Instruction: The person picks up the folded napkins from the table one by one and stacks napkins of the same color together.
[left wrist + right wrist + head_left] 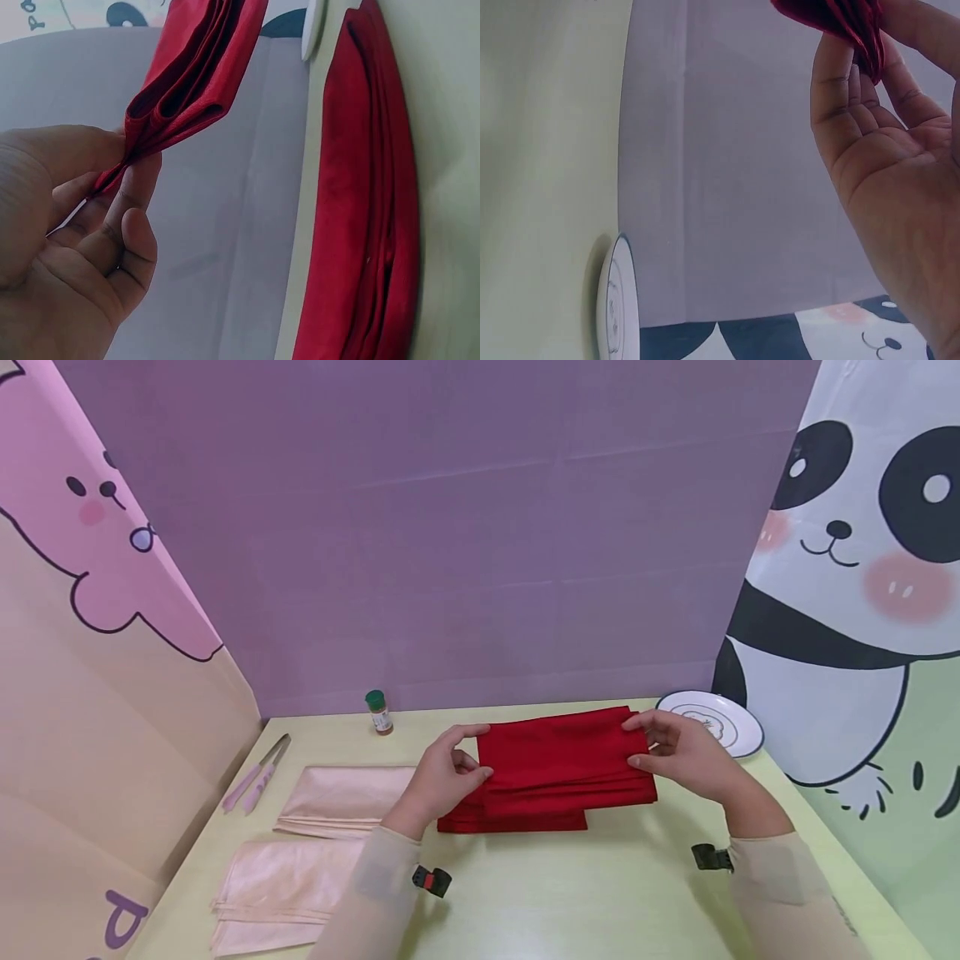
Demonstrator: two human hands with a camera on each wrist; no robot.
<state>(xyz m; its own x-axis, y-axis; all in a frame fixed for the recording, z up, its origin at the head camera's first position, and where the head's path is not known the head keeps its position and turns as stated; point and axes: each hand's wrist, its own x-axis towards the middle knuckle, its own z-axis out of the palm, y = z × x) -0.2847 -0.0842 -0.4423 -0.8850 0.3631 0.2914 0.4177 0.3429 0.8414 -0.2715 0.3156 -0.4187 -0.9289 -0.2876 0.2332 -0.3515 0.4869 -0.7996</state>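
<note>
Red folded cloth [562, 747] hangs between our two hands, raised above the middle of the surface [570, 893], toward its far edge. Our left hand [446, 777] pinches the left end between thumb and fingers; our right hand [686, 756] pinches the right end likewise. Beneath it, a second red cloth [517, 822] lies folded, partly hidden in the head view. Toward the left edge we see a farther pink cloth [345, 793] and a nearer pink cloth [288, 877], both folded. Tongs [258, 777] lie along that edge, near the far left corner. A green-capped jar [379, 714] stands near the far edge, and a white plate [738, 727] sits at the far right corner.
</note>
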